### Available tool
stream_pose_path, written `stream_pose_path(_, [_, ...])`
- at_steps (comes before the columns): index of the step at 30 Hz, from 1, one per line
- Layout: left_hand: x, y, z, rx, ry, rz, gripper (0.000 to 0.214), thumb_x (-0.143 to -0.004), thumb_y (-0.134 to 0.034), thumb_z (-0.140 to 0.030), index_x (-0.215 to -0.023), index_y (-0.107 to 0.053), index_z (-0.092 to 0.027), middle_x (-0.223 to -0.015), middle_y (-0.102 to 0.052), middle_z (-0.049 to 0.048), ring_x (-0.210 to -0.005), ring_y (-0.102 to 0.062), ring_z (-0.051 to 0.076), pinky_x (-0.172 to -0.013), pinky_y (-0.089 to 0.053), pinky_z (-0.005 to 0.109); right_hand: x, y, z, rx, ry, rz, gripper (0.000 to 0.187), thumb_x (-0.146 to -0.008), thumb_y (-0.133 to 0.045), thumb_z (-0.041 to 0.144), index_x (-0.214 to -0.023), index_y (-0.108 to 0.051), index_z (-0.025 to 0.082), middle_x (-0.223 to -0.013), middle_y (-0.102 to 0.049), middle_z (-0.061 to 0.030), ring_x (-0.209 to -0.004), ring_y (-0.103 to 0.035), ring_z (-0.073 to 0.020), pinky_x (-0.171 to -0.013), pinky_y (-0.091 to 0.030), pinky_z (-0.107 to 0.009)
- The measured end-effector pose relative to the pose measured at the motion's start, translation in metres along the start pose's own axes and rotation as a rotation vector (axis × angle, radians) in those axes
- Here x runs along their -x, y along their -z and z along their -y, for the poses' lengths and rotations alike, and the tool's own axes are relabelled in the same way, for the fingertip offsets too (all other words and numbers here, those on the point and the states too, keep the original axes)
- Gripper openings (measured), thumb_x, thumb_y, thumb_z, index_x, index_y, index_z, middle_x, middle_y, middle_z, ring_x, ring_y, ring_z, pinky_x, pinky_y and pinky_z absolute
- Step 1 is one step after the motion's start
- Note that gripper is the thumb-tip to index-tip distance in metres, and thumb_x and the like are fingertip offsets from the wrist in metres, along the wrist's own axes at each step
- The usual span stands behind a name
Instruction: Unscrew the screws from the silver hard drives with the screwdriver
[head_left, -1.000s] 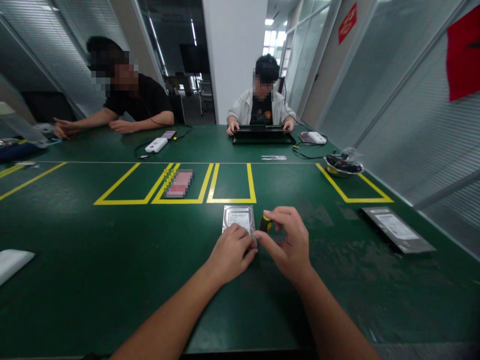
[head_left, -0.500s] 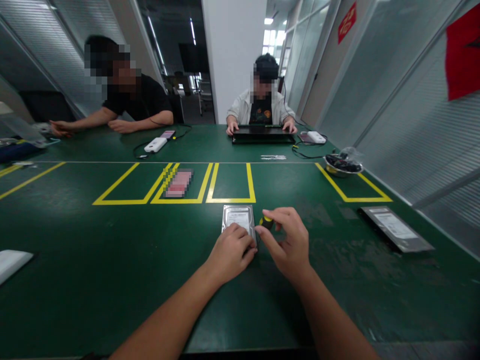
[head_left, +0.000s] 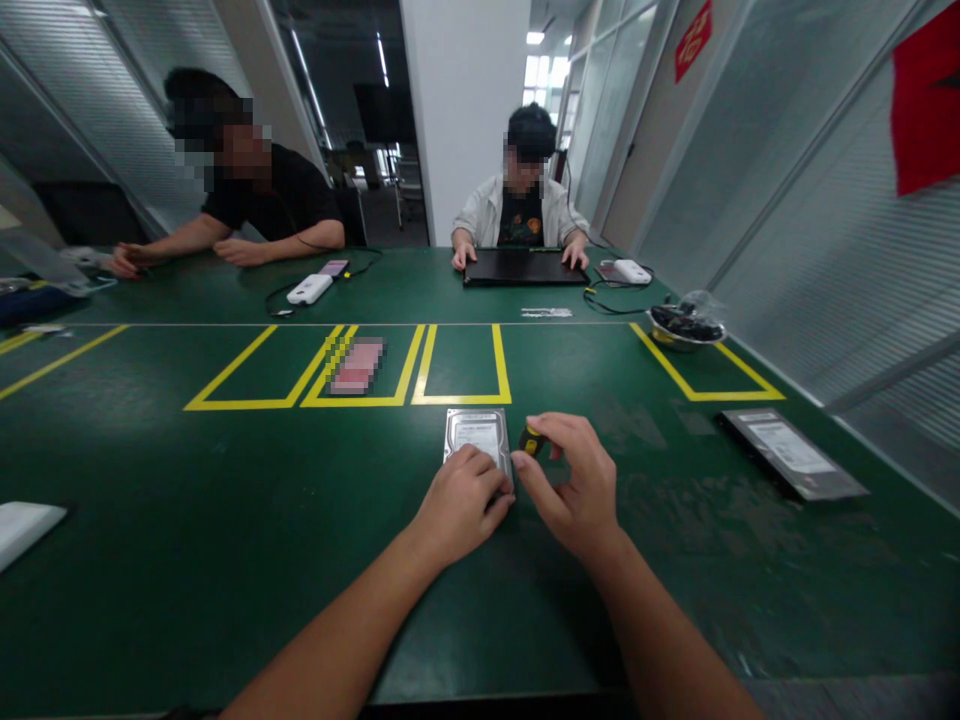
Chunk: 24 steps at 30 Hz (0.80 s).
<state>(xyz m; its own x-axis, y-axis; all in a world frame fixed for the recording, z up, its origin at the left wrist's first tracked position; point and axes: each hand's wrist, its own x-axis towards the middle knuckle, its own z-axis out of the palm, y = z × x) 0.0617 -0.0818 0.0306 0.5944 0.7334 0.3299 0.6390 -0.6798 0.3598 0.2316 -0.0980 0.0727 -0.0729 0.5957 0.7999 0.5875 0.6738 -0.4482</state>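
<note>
A silver hard drive (head_left: 474,428) with a white label lies on the green table in front of me. My left hand (head_left: 466,500) rests over its near part with curled fingers, gripping it and covering that part. At the drive's right side, my right hand (head_left: 574,480) pinches a short, stubby screwdriver (head_left: 532,441) with a yellow and black handle between thumb and fingers. The screwdriver's tip is too small to make out, so I cannot tell whether it touches the drive.
A second drive (head_left: 795,455) lies to the right. Behind it stands a metal bowl (head_left: 686,340) of dark parts under plastic. A pixelated phone (head_left: 358,366) lies within yellow tape. Across the table, one person holds a black panel (head_left: 525,267); another leans at left.
The screwdriver handle has turned slightly in my right hand. My left hand and the drive stay put. Across the table, the person's black panel has tilted down flatter.
</note>
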Motion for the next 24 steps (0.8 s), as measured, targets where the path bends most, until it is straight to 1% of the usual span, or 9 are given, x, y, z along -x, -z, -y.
stream_pose_path(3, [-0.0004,-0.0004,0.0001,-0.015,0.002,0.002,0.007,-0.087,-0.06,-0.024,-0.084,-0.063,-0.019,-0.09,-0.062,0.0059,-0.092,-0.051,0.023,-0.086,-0.044,0.04,0.001,-0.0006,-0.0012,0.02,-0.01,-0.007,0.039,-0.079,-0.069,0.019,-0.116,-0.057,0.023,-0.101,-0.058,-0.0067,-0.088,-0.058,-0.0182,-0.073,-0.052,-0.035])
stream_pose_path(7, [-0.0011,0.0005,-0.0008,-0.015,-0.007,0.001,0.008,-0.086,-0.06,-0.024,-0.082,-0.063,-0.018,-0.088,-0.062,0.0061,-0.091,-0.051,0.023,-0.086,-0.044,0.041,0.0008,-0.0009,-0.0012,0.039,-0.004,-0.018,0.036,-0.082,-0.065,0.017,-0.116,-0.058,0.024,-0.097,-0.059,-0.0058,-0.086,-0.058,-0.0178,-0.072,-0.051,-0.035])
stream_pose_path(11, [-0.001,0.0006,-0.0009,-0.012,-0.008,-0.001,0.009,-0.086,-0.06,-0.025,-0.081,-0.063,-0.019,-0.086,-0.061,0.0059,-0.09,-0.051,0.023,-0.085,-0.045,0.04,-0.0002,-0.0003,-0.0006,0.023,0.007,0.005,0.038,-0.083,-0.059,0.016,-0.121,-0.056,0.023,-0.102,-0.064,-0.0072,-0.09,-0.059,-0.0198,-0.075,-0.051,-0.038])
stream_pose_path(15, [-0.0005,0.0002,0.0,-0.026,-0.012,-0.005,0.008,-0.087,-0.06,-0.024,-0.081,-0.063,-0.019,-0.088,-0.062,0.0059,-0.091,-0.051,0.023,-0.085,-0.044,0.04,0.0003,0.0003,-0.0022,0.003,-0.015,0.015,0.04,-0.081,-0.065,0.019,-0.12,-0.057,0.024,-0.104,-0.063,-0.0075,-0.091,-0.06,-0.02,-0.074,-0.052,-0.037])
stream_pose_path(18, [-0.0003,0.0013,0.0006,-0.032,-0.005,0.012,0.009,-0.087,-0.06,-0.025,-0.082,-0.063,-0.019,-0.089,-0.062,0.0056,-0.092,-0.05,0.023,-0.086,-0.044,0.04,0.0005,0.0007,-0.0032,0.005,-0.028,0.003,0.037,-0.08,-0.067,0.019,-0.116,-0.059,0.024,-0.101,-0.065,-0.006,-0.089,-0.059,-0.0189,-0.074,-0.051,-0.036])
stream_pose_path(21, [0.0001,0.0025,0.0009,-0.026,0.002,0.03,0.009,-0.087,-0.061,-0.027,-0.082,-0.064,-0.019,-0.089,-0.062,0.0052,-0.093,-0.05,0.023,-0.087,-0.044,0.039,0.0001,0.0012,-0.0026,-0.011,-0.052,0.007,0.036,-0.083,-0.062,0.015,-0.118,-0.057,0.024,-0.104,-0.067,-0.0052,-0.087,-0.059,-0.0175,-0.073,-0.05,-0.034])
stream_pose_path(24, [0.0006,0.0022,0.001,-0.018,0.003,0.033,0.009,-0.086,-0.061,-0.027,-0.083,-0.064,-0.019,-0.088,-0.062,0.0049,-0.093,-0.049,0.023,-0.086,-0.043,0.039,-0.0001,0.0017,-0.0018,-0.047,-0.075,0.032,0.037,-0.085,-0.059,0.015,-0.121,-0.056,0.024,-0.109,-0.067,-0.0061,-0.089,-0.059,-0.0173,-0.07,-0.05,-0.033])
